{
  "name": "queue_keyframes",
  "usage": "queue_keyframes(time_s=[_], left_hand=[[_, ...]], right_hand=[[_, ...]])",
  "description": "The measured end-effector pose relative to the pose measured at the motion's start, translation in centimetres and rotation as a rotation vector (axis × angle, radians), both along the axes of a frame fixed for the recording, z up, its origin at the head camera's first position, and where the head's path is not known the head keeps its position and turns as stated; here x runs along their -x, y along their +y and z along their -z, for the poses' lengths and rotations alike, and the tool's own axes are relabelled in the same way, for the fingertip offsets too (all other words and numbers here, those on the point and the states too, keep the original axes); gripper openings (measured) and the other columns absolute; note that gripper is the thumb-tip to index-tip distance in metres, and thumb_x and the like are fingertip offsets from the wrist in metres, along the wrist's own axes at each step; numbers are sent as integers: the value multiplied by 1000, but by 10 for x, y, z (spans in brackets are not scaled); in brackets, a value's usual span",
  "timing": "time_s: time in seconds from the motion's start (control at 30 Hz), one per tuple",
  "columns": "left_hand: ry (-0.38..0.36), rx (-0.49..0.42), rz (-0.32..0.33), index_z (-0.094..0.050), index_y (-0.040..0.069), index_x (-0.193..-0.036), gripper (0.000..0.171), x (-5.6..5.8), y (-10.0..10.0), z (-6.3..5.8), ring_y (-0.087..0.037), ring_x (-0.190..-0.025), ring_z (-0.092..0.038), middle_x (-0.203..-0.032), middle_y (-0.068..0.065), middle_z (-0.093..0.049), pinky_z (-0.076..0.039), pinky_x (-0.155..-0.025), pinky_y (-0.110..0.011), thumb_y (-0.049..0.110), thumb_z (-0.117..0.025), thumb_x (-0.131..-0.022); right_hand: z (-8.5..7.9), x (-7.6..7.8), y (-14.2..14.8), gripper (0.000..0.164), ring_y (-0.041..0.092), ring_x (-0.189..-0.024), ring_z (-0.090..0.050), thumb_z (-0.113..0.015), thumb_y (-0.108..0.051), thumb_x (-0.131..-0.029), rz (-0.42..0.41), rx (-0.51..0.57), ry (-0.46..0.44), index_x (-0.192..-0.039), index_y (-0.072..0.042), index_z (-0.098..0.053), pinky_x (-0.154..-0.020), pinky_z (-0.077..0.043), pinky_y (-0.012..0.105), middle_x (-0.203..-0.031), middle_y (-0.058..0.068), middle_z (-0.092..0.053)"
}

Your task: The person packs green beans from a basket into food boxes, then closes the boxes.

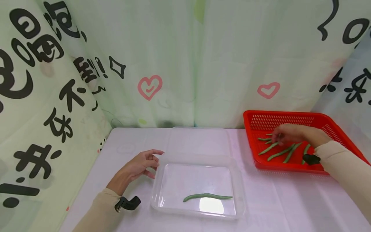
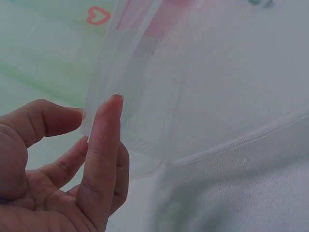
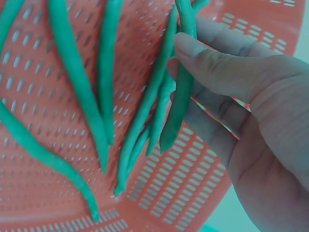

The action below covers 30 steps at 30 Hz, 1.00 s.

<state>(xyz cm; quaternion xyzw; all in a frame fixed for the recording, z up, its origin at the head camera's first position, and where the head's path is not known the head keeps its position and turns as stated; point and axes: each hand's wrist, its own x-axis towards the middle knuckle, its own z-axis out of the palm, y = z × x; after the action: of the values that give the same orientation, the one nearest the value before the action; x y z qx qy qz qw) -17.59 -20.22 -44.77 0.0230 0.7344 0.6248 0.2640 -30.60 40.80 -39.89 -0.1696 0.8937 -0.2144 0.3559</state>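
Observation:
My right hand (image 1: 285, 133) reaches into a red basket (image 1: 278, 167) at the right. Its thumb and fingers pinch one green bean (image 3: 179, 106), seen up close in the right wrist view. Several other green beans (image 3: 77, 82) lie on the basket's bottom. At the left side of a clear plastic box (image 1: 240, 190) is my left hand (image 1: 142, 166), fingers spread and slightly bent, the fingertips at the rim near the far left corner. A single green bean (image 1: 207, 195) lies across the box bottom, towards the near side.
Both containers stand on a table with a white cloth (image 1: 127, 145), the basket to the right of and farther back than the box. Pale green curtains (image 1: 179, 58) with black lettering and pink hearts hang behind the table and along its sides.

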Motion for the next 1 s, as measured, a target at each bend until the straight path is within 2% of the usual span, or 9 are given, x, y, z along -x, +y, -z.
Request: queue_keyframes(time_s=[0.07,0.17,0.33,0.67,1.0], left_hand=[[-1,-5,4,-47,2,-147,57,0,0,1,-23,-86,-59,-96,-6,-56,-62,-61,-35,2,-65,-93],[4,-14,11,-46,1,-147,57,0,0,1,-21,-83,-59,-95,-5,-56,-62,-61,-34,1,-64,-93],[7,-19,14,-46,2,-148,57,1,1,1,-20,-82,-58,-95,-5,-55,-62,-61,-34,2,-64,-93],[3,-17,7,-46,2,-148,58,0,1,-1,-23,-87,-59,-97,-6,-55,-62,-62,-34,2,-65,-93],[0,-18,7,-46,1,-147,55,-1,1,-1,-24,-88,-60,-96,-5,-56,-61,-61,-33,-1,-61,-94]], right_hand=[[-3,-2,-1,15,17,-92,-56,-75,-11,-90,-99,-44,112,-104,-10,-73,-76,-54,24,-97,0,-64],[-9,-8,-1,17,17,-94,-58,-77,-13,-89,-121,-42,182,-106,-13,-74,-78,-55,23,-100,-2,-67],[-19,-17,1,23,16,-96,-60,-78,-14,-88,-91,-20,266,-110,-14,-74,-78,-56,21,-103,-2,-68],[-29,-33,1,29,17,-100,-63,-79,-15,-87,-23,35,343,-115,-14,-73,-77,-57,20,-110,2,-70],[-38,-47,5,24,12,-94,-60,-78,-14,-88,-3,76,420,-112,-16,-74,-75,-57,23,-103,-2,-68]])
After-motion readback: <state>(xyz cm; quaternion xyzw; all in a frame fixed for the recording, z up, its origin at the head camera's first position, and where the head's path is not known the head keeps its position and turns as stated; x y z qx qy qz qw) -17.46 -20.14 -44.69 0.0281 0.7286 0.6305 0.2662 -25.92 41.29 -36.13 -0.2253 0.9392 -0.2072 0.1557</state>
